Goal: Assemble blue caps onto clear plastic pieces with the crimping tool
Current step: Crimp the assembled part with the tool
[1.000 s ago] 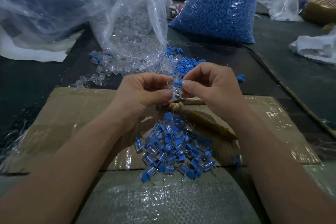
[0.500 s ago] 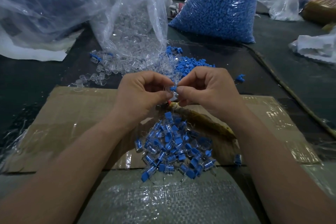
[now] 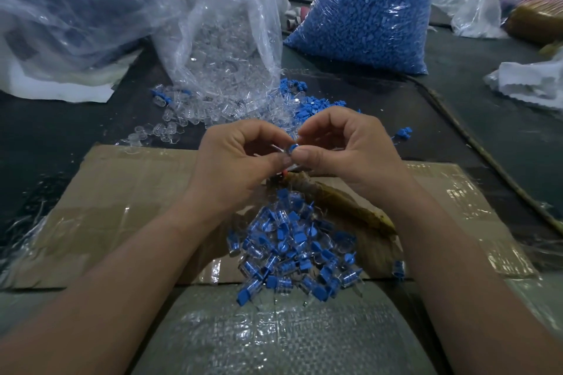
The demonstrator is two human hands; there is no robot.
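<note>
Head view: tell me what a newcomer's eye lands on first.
The bulging bag of blue caps at the back right stands out first. At the centre, the left hand and right hand pinch a small blue cap between them. A heap of blue-and-clear pieces lies on the cardboard, nearer the person.

A small blue cap (image 3: pixel 294 148) sits at the end of a clear plastic piece (image 3: pixel 283 156), apparently not fully seated. The left hand (image 3: pixel 240 167) pinches the piece and the right hand (image 3: pixel 350 155) pinches the cap. Below them lies a heap of capped pieces (image 3: pixel 292 243). The crimping tool (image 3: pixel 344 207), its handle wrapped in brownish tape, lies flat beside the heap. Loose blue caps (image 3: pixel 307 106) and loose clear pieces (image 3: pixel 173 122) lie scattered farther back.
</note>
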